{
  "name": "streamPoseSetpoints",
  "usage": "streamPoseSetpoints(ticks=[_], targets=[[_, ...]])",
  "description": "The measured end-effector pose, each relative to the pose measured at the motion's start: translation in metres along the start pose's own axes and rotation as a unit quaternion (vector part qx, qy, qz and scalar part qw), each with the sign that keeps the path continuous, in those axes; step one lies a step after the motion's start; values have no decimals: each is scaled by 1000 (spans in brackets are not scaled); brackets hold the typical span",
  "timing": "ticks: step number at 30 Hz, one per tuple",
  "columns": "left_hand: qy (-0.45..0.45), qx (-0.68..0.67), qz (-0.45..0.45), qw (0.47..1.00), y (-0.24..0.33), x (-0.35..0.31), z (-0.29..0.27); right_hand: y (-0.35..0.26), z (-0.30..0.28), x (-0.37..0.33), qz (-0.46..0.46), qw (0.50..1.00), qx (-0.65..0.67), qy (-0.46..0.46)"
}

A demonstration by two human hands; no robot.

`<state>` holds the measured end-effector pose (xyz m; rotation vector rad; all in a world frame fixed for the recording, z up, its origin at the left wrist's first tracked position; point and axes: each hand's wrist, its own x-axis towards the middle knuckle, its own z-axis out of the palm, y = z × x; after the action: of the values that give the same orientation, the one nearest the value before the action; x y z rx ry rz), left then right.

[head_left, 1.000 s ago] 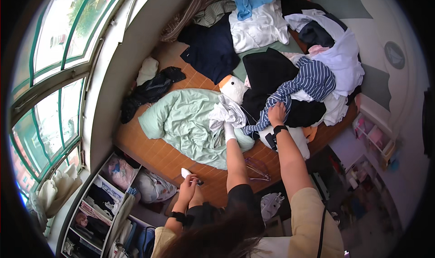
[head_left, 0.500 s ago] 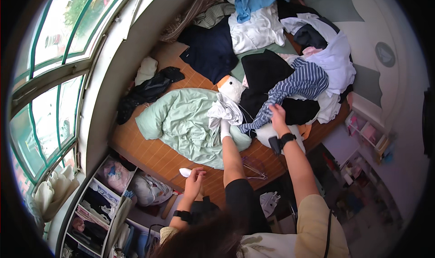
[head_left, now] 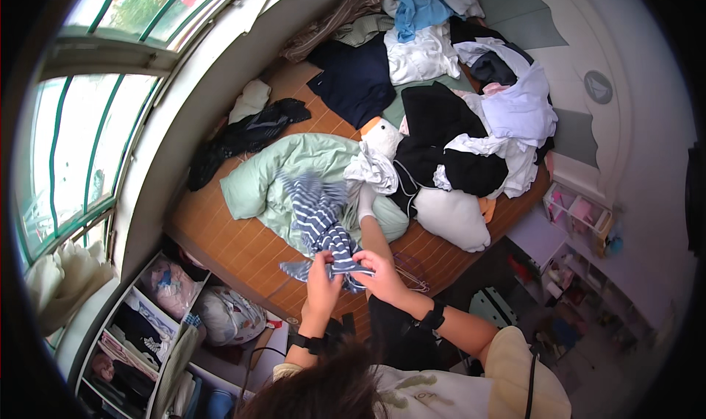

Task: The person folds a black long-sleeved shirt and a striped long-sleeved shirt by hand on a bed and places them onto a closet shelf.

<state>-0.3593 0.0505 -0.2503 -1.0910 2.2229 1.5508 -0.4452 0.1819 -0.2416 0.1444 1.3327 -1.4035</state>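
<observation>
A blue-and-white striped garment (head_left: 316, 211) hangs bunched between my hands in front of me, its far end smeared by motion over the pale green quilt (head_left: 250, 176). My left hand (head_left: 322, 285) grips its near edge, and my right hand (head_left: 376, 273) pinches the same edge close beside it. Beyond them, a crumpled white garment (head_left: 370, 170) lies by my white-socked foot (head_left: 365, 202) on the bed. A white plush duck (head_left: 453, 219) lies partly under black clothing (head_left: 441, 125), its head showing near the crumpled garment.
Clothes cover the far side of the bed: a navy garment (head_left: 354, 80), a white one (head_left: 421, 55) and a blue one (head_left: 419, 11). Purple hangers (head_left: 410, 272) lie at the bed's near edge. Open shelves (head_left: 129, 331) stand lower left, below a barred window (head_left: 92, 139).
My right hand has pulled the striped garment off the clothes pile, leftward and nearer to me. My left hand, previously free, now grips it too. A small white object by my left hand is no longer visible.
</observation>
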Motion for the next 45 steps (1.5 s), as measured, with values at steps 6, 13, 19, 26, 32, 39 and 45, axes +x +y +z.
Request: streamPoseSetpoints(ticks=[6, 13, 19, 26, 32, 39, 45], targets=[[66, 163, 50, 983, -52, -65, -72, 13, 64, -35, -60, 951, -273, 131], [231, 220, 49, 947, -93, -155, -176, 25, 144, -71, -258, 824, -401, 305], [227, 88, 51, 969, -73, -241, -259, 5, 195, -116, -330, 785, -419, 315], [177, -55, 107, 977, -53, -326, -328, 1, 216, -137, -269, 798, -532, 90], [242, 63, 174, 952, -34, -388, -390, -49, 297, -173, -375, 786, -488, 53], [358, 123, 232, 896, -42, -442, -411, -80, 346, -261, -595, 586, -525, 162], [515, 220, 242, 792, -49, -440, -395, -61, 336, -278, -477, 667, -565, 90]])
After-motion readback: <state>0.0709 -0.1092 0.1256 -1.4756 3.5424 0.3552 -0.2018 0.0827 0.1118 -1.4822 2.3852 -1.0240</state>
